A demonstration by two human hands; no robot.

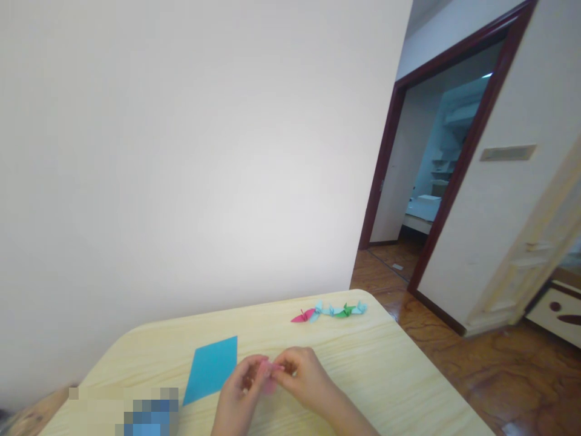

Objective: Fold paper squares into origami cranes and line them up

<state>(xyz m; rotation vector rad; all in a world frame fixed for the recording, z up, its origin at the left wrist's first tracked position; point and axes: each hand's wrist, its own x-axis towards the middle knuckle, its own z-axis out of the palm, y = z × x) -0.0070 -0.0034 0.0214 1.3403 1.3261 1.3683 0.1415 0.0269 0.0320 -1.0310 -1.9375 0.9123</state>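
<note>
Between my two hands is a small piece of pink folded paper [269, 385], partly hidden by the fingers. My left hand [245, 381] pinches it from the left, thumb and forefinger closed on it. From the other side, the fingertips of my right hand [302, 375] also grip the pink paper. A flat sheet of blue paper [212, 366] lies on the table just left of my left hand. Beyond my right hand, several folded paper cranes stand in a row, among them a red crane [303, 316] and a green crane [345, 311].
The light wooden table [385, 375] has rounded far corners and stands by a white wall [204, 151]. A blurred blue patch [149, 418] covers the near left part of the table. On the right are a wooden floor [454, 357] and a doorway with a dark red frame [385, 163].
</note>
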